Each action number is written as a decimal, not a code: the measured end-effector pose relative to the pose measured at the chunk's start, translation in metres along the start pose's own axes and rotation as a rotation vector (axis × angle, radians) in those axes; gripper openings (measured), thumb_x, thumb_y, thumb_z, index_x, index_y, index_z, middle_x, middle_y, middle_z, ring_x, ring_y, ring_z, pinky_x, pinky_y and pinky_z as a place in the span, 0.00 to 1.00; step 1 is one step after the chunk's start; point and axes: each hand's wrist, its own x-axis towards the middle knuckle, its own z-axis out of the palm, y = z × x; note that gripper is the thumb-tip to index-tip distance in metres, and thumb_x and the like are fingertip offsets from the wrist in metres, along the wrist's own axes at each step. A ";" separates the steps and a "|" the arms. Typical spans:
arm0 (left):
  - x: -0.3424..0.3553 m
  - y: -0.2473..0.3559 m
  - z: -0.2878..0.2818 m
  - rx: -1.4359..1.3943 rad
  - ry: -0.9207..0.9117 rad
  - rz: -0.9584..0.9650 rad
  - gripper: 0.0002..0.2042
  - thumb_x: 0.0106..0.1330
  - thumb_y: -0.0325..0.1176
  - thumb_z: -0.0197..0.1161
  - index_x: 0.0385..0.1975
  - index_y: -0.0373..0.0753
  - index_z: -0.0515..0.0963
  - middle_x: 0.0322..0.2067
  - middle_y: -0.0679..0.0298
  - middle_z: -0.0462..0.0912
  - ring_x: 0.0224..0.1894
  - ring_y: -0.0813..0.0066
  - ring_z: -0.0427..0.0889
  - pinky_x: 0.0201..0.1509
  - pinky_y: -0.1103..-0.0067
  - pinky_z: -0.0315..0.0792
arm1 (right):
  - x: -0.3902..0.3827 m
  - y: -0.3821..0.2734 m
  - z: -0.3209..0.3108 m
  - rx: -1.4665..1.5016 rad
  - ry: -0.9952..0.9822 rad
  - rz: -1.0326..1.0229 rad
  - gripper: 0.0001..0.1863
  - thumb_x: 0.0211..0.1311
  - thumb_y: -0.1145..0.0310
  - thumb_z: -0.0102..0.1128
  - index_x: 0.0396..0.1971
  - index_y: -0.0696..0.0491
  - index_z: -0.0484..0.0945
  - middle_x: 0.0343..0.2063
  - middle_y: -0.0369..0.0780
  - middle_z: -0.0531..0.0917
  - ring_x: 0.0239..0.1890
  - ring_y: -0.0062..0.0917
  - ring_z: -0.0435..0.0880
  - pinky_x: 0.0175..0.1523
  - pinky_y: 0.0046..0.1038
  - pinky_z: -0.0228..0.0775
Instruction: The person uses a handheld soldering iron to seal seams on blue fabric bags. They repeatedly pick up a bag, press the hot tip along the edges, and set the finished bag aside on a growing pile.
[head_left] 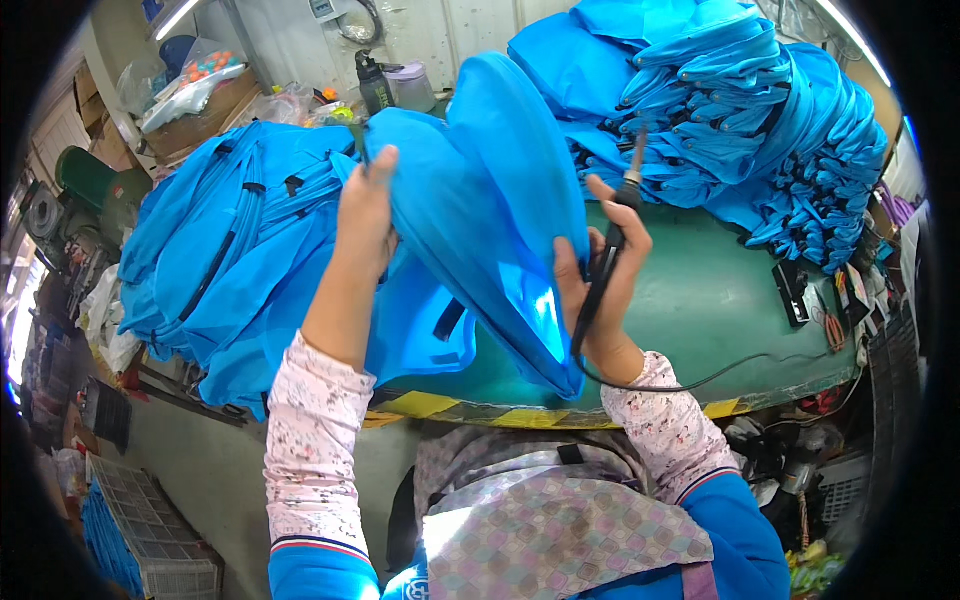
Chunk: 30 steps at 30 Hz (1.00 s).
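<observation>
A large piece of blue fabric with a curved, hooped edge [480, 200] is lifted in front of me, over the table. My left hand [368, 215] is closed on its left edge, thumb up. My right hand [612, 275] grips a soldering iron [601, 275] by its black handle, with the metal tip pointing up and away. The thumb of that hand also lies against the right edge of the blue fabric. From the iron, a thin black cord runs down past my wrist and off to the right. Below the raised piece hangs a blue flap with a black strip [449, 319].
Folded blue fabric pieces [245, 230] lie heaped at left, and a taller stack [700, 110] stands at the back right. The green table [690, 300] has a yellow-and-black front edge. Pliers [832, 328] lie at right. A dark bottle [374, 85] and a lidded tub [410, 87] stand behind.
</observation>
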 end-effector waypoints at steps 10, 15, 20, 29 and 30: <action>-0.161 -0.107 0.027 0.859 -0.609 -0.373 0.27 0.55 0.43 0.78 0.46 0.31 0.76 0.40 0.54 0.84 0.44 0.63 0.82 0.48 0.69 0.73 | 0.009 0.018 -0.033 0.022 0.177 0.177 0.30 0.68 0.73 0.58 0.64 0.52 0.54 0.66 0.51 0.64 0.66 0.32 0.67 0.60 0.33 0.73; -0.156 -0.152 0.055 -0.188 -0.293 -0.514 0.29 0.60 0.33 0.72 0.60 0.36 0.68 0.55 0.61 0.77 0.55 0.71 0.77 0.58 0.73 0.72 | 0.005 0.012 -0.027 0.136 0.193 0.230 0.35 0.63 0.72 0.65 0.64 0.51 0.54 0.66 0.50 0.64 0.58 0.28 0.73 0.56 0.32 0.73; -0.149 -0.137 0.059 -0.263 -0.309 -0.501 0.21 0.63 0.31 0.69 0.55 0.37 0.73 0.46 0.64 0.81 0.48 0.74 0.80 0.52 0.74 0.74 | -0.007 0.048 -0.053 -0.123 0.099 0.015 0.42 0.53 0.68 0.77 0.63 0.52 0.59 0.65 0.48 0.68 0.39 0.26 0.77 0.46 0.29 0.71; -0.149 -0.145 0.060 -0.096 -0.157 -0.344 0.19 0.60 0.27 0.73 0.49 0.36 0.75 0.43 0.62 0.83 0.45 0.73 0.82 0.49 0.75 0.76 | -0.045 -0.051 -0.131 -0.298 -0.345 -0.157 0.20 0.48 0.73 0.71 0.45 0.53 0.80 0.21 0.32 0.75 0.24 0.28 0.71 0.39 0.33 0.62; -0.150 -0.142 0.064 -0.096 -0.137 -0.350 0.18 0.60 0.27 0.73 0.48 0.36 0.76 0.43 0.62 0.83 0.44 0.74 0.83 0.49 0.76 0.76 | -0.049 -0.056 -0.132 -0.334 -0.408 -0.182 0.18 0.48 0.69 0.70 0.42 0.52 0.81 0.20 0.31 0.73 0.24 0.26 0.71 0.38 0.31 0.61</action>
